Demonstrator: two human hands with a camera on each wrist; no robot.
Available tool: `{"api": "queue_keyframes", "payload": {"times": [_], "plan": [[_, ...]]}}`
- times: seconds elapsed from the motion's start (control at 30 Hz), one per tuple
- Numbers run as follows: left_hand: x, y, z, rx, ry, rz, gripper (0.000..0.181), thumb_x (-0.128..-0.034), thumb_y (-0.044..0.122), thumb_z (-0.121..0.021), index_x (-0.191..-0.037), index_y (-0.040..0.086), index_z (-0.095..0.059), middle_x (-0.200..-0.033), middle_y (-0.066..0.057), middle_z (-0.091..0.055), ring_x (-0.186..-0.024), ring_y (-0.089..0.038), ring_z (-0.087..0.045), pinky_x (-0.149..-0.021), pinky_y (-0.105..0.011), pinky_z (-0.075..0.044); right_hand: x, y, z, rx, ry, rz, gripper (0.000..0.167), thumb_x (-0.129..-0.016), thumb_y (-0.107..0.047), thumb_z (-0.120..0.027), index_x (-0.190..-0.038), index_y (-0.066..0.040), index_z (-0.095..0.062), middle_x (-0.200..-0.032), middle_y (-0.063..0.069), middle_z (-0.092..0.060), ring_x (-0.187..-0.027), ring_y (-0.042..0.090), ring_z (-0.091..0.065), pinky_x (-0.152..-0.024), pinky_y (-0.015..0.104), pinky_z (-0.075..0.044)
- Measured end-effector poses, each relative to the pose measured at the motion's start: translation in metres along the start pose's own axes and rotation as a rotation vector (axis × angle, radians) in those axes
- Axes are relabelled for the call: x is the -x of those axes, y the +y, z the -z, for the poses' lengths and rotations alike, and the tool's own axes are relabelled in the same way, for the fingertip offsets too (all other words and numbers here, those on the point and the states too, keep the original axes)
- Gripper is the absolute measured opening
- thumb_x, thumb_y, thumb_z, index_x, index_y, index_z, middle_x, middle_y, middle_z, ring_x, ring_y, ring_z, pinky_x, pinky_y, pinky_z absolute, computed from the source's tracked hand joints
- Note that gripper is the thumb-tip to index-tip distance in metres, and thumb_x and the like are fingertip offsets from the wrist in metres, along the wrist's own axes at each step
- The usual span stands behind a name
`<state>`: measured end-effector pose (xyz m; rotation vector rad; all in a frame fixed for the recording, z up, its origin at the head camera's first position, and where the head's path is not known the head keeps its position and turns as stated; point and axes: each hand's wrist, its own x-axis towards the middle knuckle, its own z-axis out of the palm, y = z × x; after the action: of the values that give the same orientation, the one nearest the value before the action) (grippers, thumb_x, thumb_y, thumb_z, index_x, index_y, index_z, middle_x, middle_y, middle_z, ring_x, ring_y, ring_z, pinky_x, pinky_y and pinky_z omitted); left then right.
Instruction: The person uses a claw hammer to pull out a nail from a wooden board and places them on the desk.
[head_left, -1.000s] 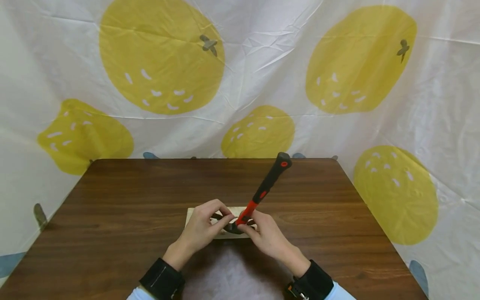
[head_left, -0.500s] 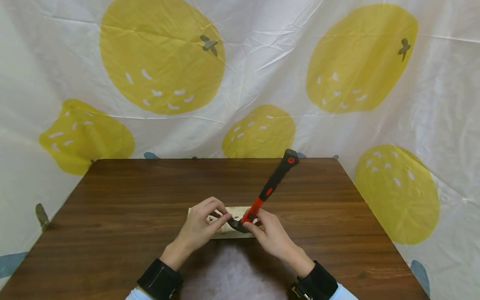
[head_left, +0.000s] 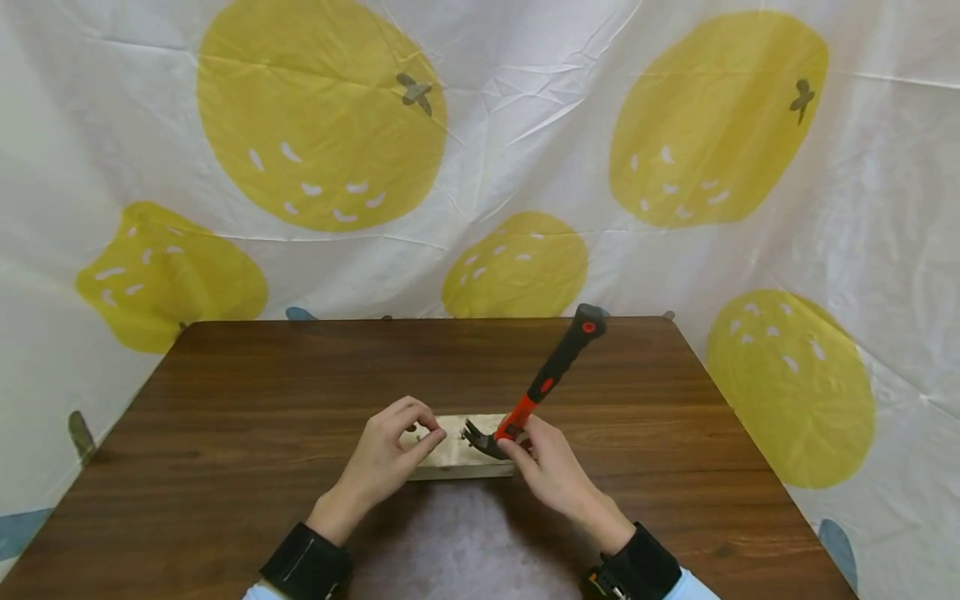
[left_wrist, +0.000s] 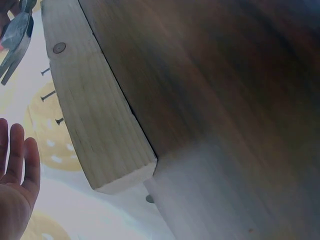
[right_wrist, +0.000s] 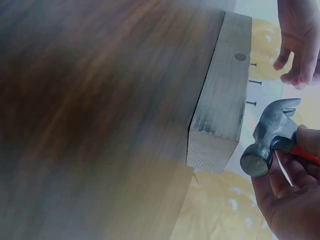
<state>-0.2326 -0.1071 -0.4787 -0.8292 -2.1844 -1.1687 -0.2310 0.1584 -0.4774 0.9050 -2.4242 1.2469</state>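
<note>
My right hand (head_left: 555, 471) pinches a red-and-black claw hammer (head_left: 555, 367) low on its shaft, close to the metal head; its handle tilts up to the right. The claw is over the pale wooden block (head_left: 457, 454). In the right wrist view several nails (right_wrist: 255, 82) stick out from one face of the block (right_wrist: 220, 90), beside the hammer head (right_wrist: 275, 125). My left hand (head_left: 378, 458) hovers at the block's left end, thumb and index finger bent toward each other. Its other fingers look loosely extended in the left wrist view, and it holds nothing visible.
A brown wood-grain table (head_left: 262, 383) lies under the block, with a greyish glossy patch (head_left: 457, 550) at the near edge. Behind hangs a white sheet (head_left: 525, 150) with yellow fruit prints. Black bands are around both wrists.
My left hand has drawn back to the left from the hammer's claw. The hammer and my right hand have shifted slightly right, uncovering more of the block.
</note>
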Motion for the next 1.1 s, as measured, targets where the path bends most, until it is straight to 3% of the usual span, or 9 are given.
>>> {"api": "queue_keyframes", "payload": {"times": [0.27, 0.5, 0.63, 0.87, 1.1], "plan": [[0.006, -0.004, 0.005, -0.050, -0.019, 0.084, 0.014, -0.0892, 0.006, -0.081, -0.093, 0.015, -0.071, -0.095, 0.007, -0.064, -0.089, -0.016, -0.065, -0.069, -0.042, -0.052, 0.003, 0.006, 0.001, 0.061, 0.035, 0.045, 0.015, -0.096, -0.003, -0.071, -0.108, -0.006, -0.063, -0.091, -0.001, -0.064, -0.077, 0.011, -0.063, -0.067, 0.031, -0.052], [0.010, -0.007, 0.006, -0.134, -0.030, 0.179, 0.016, -0.0886, 0.007, -0.081, -0.102, 0.006, -0.072, -0.102, -0.003, -0.065, -0.099, -0.022, -0.065, -0.084, -0.044, -0.054, 0.003, 0.008, 0.004, 0.135, 0.055, 0.008, 0.020, -0.093, 0.005, -0.070, -0.109, -0.002, -0.061, -0.091, -0.001, -0.059, -0.075, 0.011, -0.056, -0.065, 0.030, -0.049], [0.012, -0.008, 0.008, -0.198, -0.056, 0.252, 0.023, -0.0866, 0.008, -0.083, -0.106, 0.004, -0.071, -0.105, -0.009, -0.065, -0.100, -0.029, -0.063, -0.085, -0.051, -0.050, 0.002, 0.009, 0.006, 0.138, 0.051, -0.017, 0.019, -0.093, 0.005, -0.070, -0.107, -0.004, -0.060, -0.088, -0.003, -0.057, -0.072, 0.010, -0.053, -0.064, 0.030, -0.047], [0.011, -0.006, 0.012, -0.255, -0.166, 0.406, 0.029, -0.0875, 0.014, -0.082, -0.113, 0.006, -0.071, -0.110, -0.012, -0.064, -0.103, -0.032, -0.060, -0.086, -0.055, -0.043, 0.001, 0.011, 0.005, 0.132, 0.034, -0.013, 0.018, -0.094, 0.004, -0.070, -0.105, -0.004, -0.059, -0.089, -0.002, -0.056, -0.074, 0.011, -0.053, -0.065, 0.030, -0.047], [0.012, -0.008, 0.017, -0.258, -0.248, 0.450, 0.033, -0.0861, 0.013, -0.083, -0.116, 0.004, -0.071, -0.113, -0.012, -0.062, -0.109, -0.035, -0.057, -0.093, -0.056, -0.042, 0.000, 0.011, 0.004, 0.132, 0.008, 0.010, 0.018, -0.093, 0.003, -0.071, -0.104, -0.005, -0.059, -0.090, -0.001, -0.057, -0.079, 0.013, -0.057, -0.067, 0.032, -0.050]]}}
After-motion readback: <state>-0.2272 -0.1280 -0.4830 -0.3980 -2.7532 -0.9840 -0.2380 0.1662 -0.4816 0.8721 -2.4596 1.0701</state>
